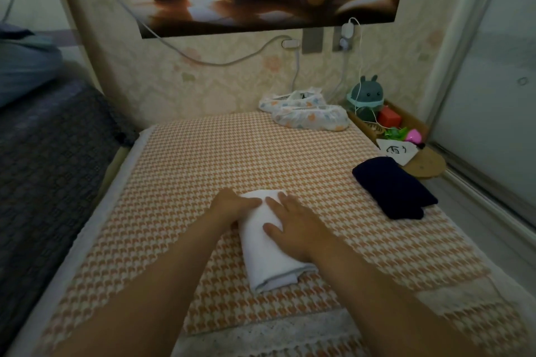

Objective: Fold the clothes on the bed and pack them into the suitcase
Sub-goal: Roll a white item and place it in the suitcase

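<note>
A white garment (268, 258), folded into a narrow thick strip, lies in the middle of the bed (179, 171) with its orange houndstooth cover. My left hand (232, 206) rests on the strip's far left corner, its fingers laid across the cloth. Flat on top of the strip lies my right hand (293, 226), fingers straight and spread. A dark navy folded garment (391, 191) sits near the bed's right edge, apart from both hands. No suitcase is in view.
A crumpled patterned white cloth (307, 111) lies at the bed's far right corner. A wooden shelf (412, 124) with a green plush toy (365, 98), a red box and small items runs along the right. A glass door stands at right, dark bedding at left.
</note>
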Tool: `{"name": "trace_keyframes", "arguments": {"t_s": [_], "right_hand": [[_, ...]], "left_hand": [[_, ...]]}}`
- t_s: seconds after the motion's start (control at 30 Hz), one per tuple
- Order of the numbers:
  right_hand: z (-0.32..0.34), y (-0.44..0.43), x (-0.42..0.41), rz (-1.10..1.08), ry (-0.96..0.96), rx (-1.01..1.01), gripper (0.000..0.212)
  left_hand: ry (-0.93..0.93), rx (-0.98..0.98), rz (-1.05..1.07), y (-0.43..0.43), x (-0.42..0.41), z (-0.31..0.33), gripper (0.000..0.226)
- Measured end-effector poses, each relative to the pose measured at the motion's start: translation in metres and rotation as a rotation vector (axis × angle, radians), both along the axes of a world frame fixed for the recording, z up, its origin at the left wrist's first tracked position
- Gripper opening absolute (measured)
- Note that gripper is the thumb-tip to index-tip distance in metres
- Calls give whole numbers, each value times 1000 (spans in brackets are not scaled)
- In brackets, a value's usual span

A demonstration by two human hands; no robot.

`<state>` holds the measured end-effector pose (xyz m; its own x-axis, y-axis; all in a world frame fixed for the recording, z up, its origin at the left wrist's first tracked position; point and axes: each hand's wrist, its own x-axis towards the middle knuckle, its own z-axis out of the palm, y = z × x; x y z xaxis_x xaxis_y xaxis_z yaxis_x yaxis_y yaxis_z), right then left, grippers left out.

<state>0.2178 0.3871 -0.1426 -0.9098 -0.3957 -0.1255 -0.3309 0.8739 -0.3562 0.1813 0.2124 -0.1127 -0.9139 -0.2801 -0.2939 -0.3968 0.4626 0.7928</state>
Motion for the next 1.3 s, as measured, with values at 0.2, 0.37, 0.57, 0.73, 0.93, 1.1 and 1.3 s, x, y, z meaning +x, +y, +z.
{"name": "trace_keyframes", "arguments": {"t_s": [0.2,0.37,0.57,0.73,0.93,1.1,1.3], "right_hand": [[0,5,0,-21,-7,-127,74],[19,6,5,-278,-24,-742,103],[48,23,18,-288,-181,-1091,65],[80,62,26,-362,-38,-1044,43],[95,166,48,-550,305,-965,88],[90,290,87,-743,415,-975,82],[33,427,169,-1080,482,-895,85]], "left_hand": [[8,122,-158,-3,-9,1,46],[186,329,-304,-4,-1,24,25],[348,679,-310,9,15,55,17],[371,702,-227,61,15,65,56],[356,610,-394,201,35,63,57],[448,556,-562,334,56,60,68],[369,316,-918,491,111,8,74]]}}
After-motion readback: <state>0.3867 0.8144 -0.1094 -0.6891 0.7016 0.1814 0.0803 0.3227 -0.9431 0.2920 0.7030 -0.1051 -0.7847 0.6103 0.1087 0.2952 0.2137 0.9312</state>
